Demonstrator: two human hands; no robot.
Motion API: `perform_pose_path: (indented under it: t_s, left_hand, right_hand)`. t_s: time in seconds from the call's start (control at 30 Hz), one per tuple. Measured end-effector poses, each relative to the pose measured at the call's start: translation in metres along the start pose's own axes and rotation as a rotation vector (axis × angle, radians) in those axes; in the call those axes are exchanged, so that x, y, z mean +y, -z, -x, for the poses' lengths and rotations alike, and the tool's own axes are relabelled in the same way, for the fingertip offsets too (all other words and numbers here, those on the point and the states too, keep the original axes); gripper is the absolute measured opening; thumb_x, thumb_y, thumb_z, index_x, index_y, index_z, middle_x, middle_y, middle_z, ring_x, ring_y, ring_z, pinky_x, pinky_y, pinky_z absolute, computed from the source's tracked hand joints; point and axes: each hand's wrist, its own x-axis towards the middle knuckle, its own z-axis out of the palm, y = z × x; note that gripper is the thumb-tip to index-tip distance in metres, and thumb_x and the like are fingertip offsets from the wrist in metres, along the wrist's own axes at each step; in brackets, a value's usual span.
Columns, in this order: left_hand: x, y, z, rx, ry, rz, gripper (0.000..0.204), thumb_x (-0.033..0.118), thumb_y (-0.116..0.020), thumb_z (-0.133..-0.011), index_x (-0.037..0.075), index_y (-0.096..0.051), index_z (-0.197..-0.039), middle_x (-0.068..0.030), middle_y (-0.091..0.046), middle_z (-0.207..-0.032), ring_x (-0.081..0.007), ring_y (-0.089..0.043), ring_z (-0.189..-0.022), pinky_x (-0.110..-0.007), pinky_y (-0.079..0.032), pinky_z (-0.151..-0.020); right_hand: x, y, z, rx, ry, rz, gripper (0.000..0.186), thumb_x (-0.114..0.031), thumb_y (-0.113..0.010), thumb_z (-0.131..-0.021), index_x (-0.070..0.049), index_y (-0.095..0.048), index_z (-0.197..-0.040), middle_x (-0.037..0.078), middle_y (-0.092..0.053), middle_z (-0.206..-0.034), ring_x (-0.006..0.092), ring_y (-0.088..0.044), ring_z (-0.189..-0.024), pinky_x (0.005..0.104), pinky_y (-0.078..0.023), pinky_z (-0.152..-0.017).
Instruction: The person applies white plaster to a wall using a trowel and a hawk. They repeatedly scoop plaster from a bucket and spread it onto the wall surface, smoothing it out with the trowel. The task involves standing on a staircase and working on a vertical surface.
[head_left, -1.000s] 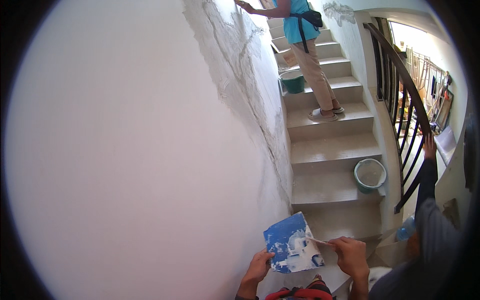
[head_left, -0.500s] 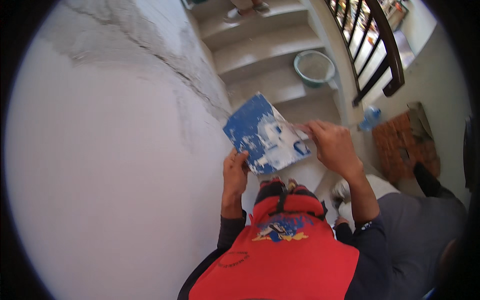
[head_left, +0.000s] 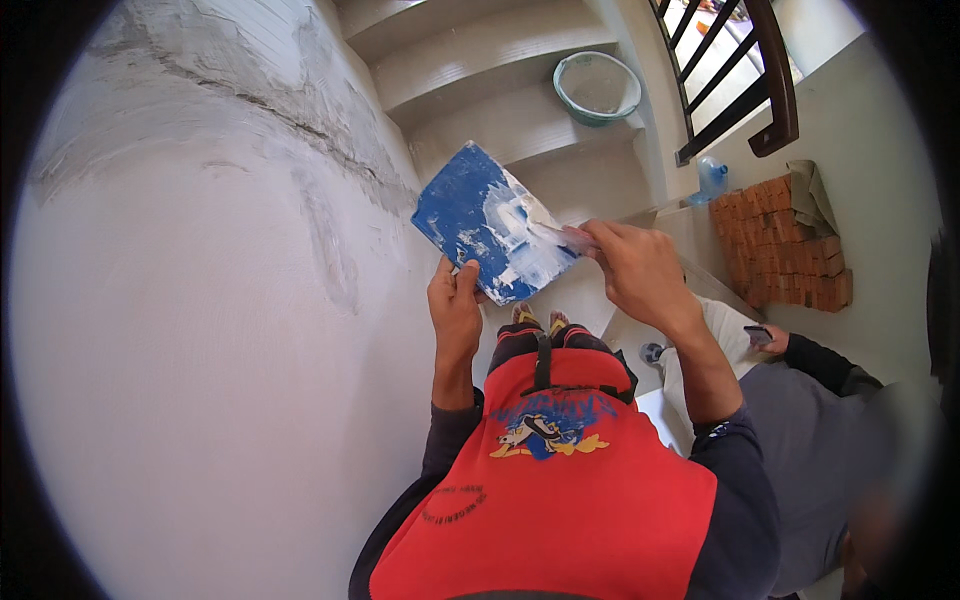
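My left hand grips the lower corner of a blue square board smeared with white plaster. It holds the board tilted in front of my chest. My right hand pinches a small flat scraper whose blade rests on the board's white patch. Below both hands is my red vest over dark sleeves. The smooth white plastered wall fills the left side, close to my left arm.
Pale stair steps rise ahead, with a green basin on one. A dark railing runs at the upper right. A brick stack and a clear bottle stand to the right. Another person in grey sits at the lower right.
The view has tipped further down, so my red vest and arms fill more of the picture. The board and both hands stay together; the person up the stairs is out of view.
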Motion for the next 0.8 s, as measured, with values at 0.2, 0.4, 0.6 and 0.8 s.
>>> perform_pose_path:
  t_s: [0.2,0.4,0.6,0.8]
  left_hand:
    - [0.021,-0.015,0.006,0.075,0.085,0.019,0.027,0.006,-0.041,-0.092,-0.005,-0.046,-0.116,-0.0106,-0.061,-0.096,-0.0142,-0.062,-0.078,-0.027,-0.054,-0.067]
    - [0.016,-0.015,0.005,0.069,0.098,-0.057,0.027,0.005,-0.042,-0.092,-0.005,-0.047,-0.117,-0.0093,-0.061,-0.096,-0.0135,-0.062,-0.078,-0.026,-0.053,-0.067]
    - [0.012,-0.020,0.012,0.096,0.069,0.057,0.030,0.008,-0.044,-0.092,-0.003,-0.046,-0.120,-0.0084,-0.060,-0.099,-0.0130,-0.061,-0.078,-0.026,-0.053,-0.067]
    - [-0.013,-0.002,0.016,0.140,0.001,0.147,0.034,0.008,-0.044,-0.091,-0.002,-0.043,-0.123,-0.0084,-0.060,-0.102,-0.0158,-0.063,-0.081,-0.029,-0.054,-0.068]
  right_hand:
    - [0.013,0.008,-0.011,-0.152,-0.096,-0.197,0.022,-0.008,-0.060,-0.075,0.000,-0.055,-0.095,0.020,-0.060,-0.083,0.0412,-0.055,-0.074,0.0451,-0.043,-0.062]
    - [0.045,0.006,-0.019,-0.165,-0.092,-0.463,0.031,-0.012,-0.061,-0.077,0.005,-0.053,-0.102,0.022,-0.059,-0.081,0.0333,-0.057,-0.071,0.0376,-0.043,-0.064]
    - [0.076,-0.006,-0.015,-0.346,-0.223,-0.947,0.032,-0.015,-0.062,-0.079,0.003,-0.056,-0.104,0.010,-0.063,-0.088,0.0188,-0.060,-0.082,0.0318,-0.045,-0.073]
    - [0.085,-0.013,-0.008,-0.203,-0.314,-1.474,0.027,-0.015,-0.062,-0.082,-0.001,-0.056,-0.105,0.003,-0.061,-0.092,0.0117,-0.058,-0.084,0.0275,-0.046,-0.076]
